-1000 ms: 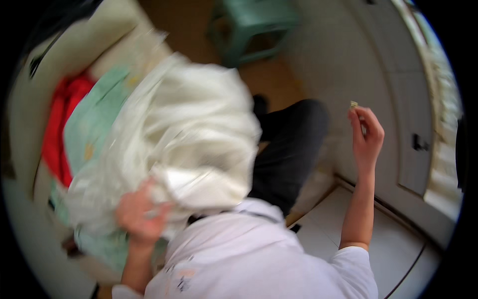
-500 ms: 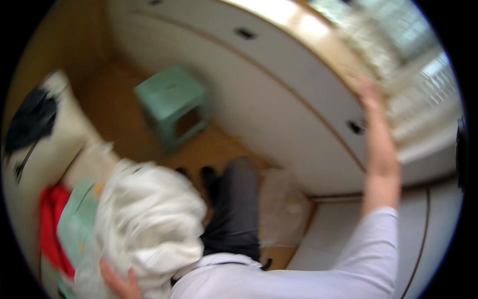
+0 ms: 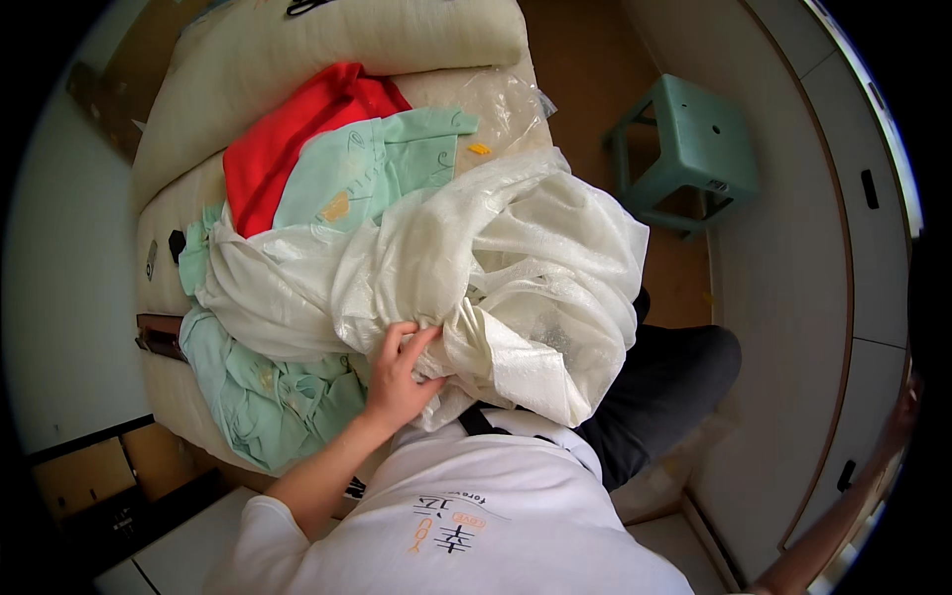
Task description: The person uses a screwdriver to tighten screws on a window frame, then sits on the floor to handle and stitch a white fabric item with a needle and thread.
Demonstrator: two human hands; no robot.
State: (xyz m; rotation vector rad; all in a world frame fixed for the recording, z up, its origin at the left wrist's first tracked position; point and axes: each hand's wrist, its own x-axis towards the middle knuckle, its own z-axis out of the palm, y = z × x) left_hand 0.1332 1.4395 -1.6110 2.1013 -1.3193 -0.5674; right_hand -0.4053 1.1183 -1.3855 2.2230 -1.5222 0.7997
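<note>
A large bunched heap of white sheer cloth (image 3: 407,268) lies across the edge of the bed and over my lap. My left hand (image 3: 402,382) has its fingers curled into the near folds, pinching the cloth. Far off at the right rim, my right hand (image 3: 902,405) is by the top edge of the white cabinet, dark and partly cut off, so its fingers cannot be made out. Beyond the heap lie a mint-green patterned cloth (image 3: 342,178) and a red cloth (image 3: 270,164). More mint-green fabric (image 3: 268,402) is crumpled nearer me on the left.
A green plastic stool (image 3: 706,139) stands on the brown floor, between bed (image 3: 164,248) and white cabinet (image 3: 803,297). Clear plastic wrap (image 3: 501,104) and a small yellow piece (image 3: 480,150) lie near the bed's edge. A long cream bolster (image 3: 397,35) spans the far end.
My view has swung left toward the bed. My left hand, earlier at the heap's lower side, now pinches its folds. My right arm still reaches to the cabinet's top edge, now at the rim.
</note>
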